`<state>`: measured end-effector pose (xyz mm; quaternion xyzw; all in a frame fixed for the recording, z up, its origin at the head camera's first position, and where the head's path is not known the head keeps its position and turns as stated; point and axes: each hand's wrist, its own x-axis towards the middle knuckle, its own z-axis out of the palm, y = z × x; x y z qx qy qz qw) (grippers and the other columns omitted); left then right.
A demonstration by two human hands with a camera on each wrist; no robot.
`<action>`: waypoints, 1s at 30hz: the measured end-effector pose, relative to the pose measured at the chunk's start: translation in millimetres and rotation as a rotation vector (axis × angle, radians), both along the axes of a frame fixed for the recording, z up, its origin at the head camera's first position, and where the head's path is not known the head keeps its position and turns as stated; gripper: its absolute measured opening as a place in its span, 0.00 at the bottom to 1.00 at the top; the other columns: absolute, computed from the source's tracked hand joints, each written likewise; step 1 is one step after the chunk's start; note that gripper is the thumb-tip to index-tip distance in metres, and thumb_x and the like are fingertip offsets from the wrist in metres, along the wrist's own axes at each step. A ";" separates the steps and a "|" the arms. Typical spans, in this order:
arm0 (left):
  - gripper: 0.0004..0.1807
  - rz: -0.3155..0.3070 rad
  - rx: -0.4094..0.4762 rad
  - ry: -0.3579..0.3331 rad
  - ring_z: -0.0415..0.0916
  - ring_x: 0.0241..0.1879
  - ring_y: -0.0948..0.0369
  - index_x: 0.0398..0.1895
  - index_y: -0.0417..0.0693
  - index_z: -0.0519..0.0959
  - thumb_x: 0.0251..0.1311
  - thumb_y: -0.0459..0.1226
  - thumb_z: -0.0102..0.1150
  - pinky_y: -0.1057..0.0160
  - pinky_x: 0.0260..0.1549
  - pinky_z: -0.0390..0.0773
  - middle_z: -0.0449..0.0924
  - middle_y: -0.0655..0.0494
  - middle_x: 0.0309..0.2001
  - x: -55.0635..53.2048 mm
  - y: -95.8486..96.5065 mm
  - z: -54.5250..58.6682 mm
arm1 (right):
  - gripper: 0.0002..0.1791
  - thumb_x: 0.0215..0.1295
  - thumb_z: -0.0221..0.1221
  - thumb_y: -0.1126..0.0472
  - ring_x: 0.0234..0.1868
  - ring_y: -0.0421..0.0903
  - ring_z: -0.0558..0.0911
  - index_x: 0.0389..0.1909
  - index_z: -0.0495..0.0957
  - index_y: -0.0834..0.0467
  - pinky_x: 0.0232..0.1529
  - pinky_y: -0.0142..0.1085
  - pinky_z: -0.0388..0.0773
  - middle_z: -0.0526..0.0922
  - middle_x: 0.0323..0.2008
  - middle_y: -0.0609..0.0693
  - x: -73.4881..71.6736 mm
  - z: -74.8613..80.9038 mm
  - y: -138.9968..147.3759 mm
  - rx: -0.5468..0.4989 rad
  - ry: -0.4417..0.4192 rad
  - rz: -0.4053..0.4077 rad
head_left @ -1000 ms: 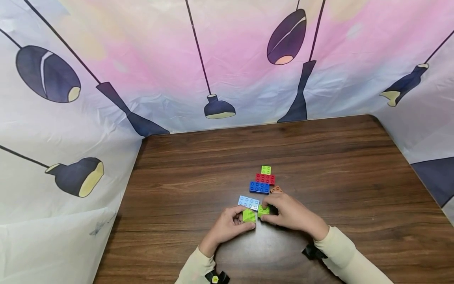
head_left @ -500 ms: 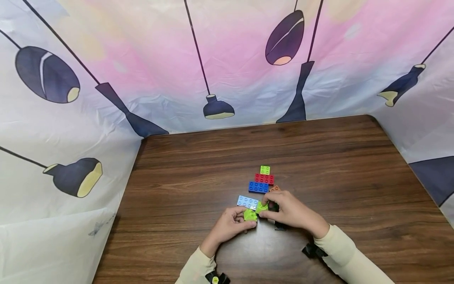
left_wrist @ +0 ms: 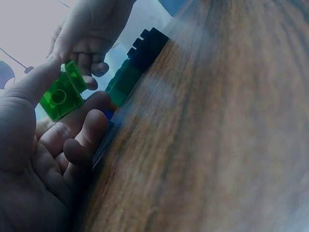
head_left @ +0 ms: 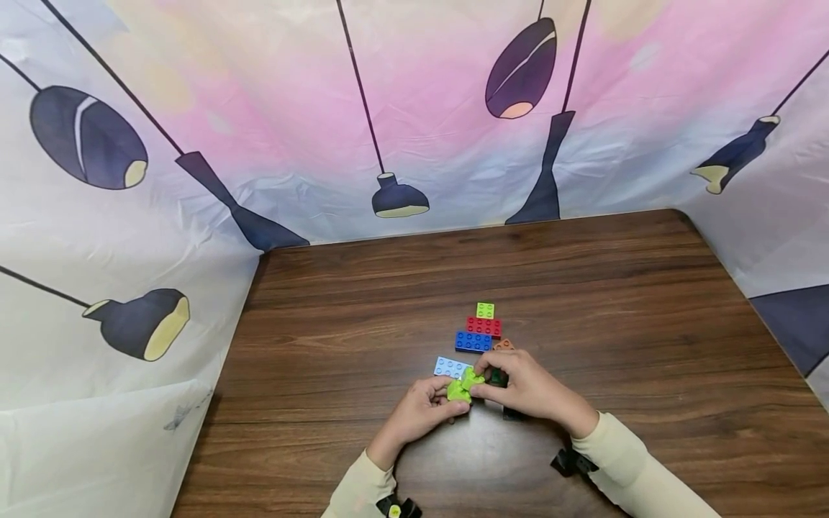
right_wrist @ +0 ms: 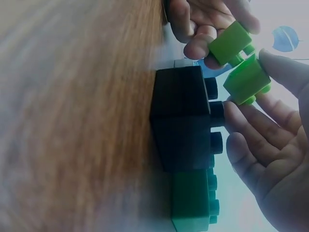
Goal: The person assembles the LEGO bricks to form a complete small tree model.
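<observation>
My left hand (head_left: 419,411) pinches a lime green toy building brick (head_left: 458,393) between thumb and fingers; its hollow underside shows in the left wrist view. A second lime green brick (head_left: 472,378) is pinched by my right hand (head_left: 534,386). In the right wrist view this brick (right_wrist: 247,81) is tilted, its edge right at the studs of the left hand's brick (right_wrist: 231,43). Both bricks are held above the table, overlapping the near end of a light blue brick (head_left: 447,367) in the head view.
Beyond the hands lie a blue brick (head_left: 473,342), a red brick (head_left: 483,327), a small lime green brick (head_left: 485,310) and an orange brick (head_left: 504,345). A black brick (right_wrist: 177,118) and a green brick (right_wrist: 189,200) stand by the right hand on the wooden table (head_left: 324,324).
The right hand's lime green brick has moved left and tilted, coming up against the left hand's brick. The left hand has turned its brick slightly. A black brick below the right hand has come into sight.
</observation>
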<state>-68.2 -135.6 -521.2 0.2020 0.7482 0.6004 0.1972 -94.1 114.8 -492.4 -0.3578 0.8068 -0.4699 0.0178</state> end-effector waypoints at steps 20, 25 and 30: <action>0.09 0.014 -0.015 0.009 0.72 0.24 0.71 0.46 0.41 0.85 0.72 0.38 0.67 0.74 0.24 0.70 0.80 0.62 0.25 0.2 -1.2 1.0 | 0.05 0.73 0.68 0.60 0.39 0.38 0.87 0.45 0.85 0.55 0.40 0.36 0.87 0.88 0.39 0.45 3.3 1.0 -5.6 -0.078 -0.171 0.032; 0.08 0.013 -0.011 0.001 0.71 0.23 0.71 0.44 0.41 0.84 0.72 0.38 0.67 0.74 0.24 0.69 0.79 0.64 0.25 0.6 -2.6 1.4 | 0.06 0.74 0.67 0.60 0.41 0.40 0.88 0.46 0.84 0.56 0.43 0.37 0.87 0.89 0.41 0.47 3.1 0.7 -5.8 -0.083 -0.201 0.041; 0.08 0.009 -0.015 -0.010 0.71 0.23 0.71 0.45 0.42 0.85 0.72 0.38 0.67 0.73 0.25 0.70 0.81 0.58 0.25 0.7 -2.2 0.4 | 0.06 0.74 0.67 0.60 0.42 0.40 0.87 0.46 0.84 0.56 0.43 0.37 0.87 0.88 0.42 0.47 4.2 1.0 -5.4 -0.081 -0.216 0.038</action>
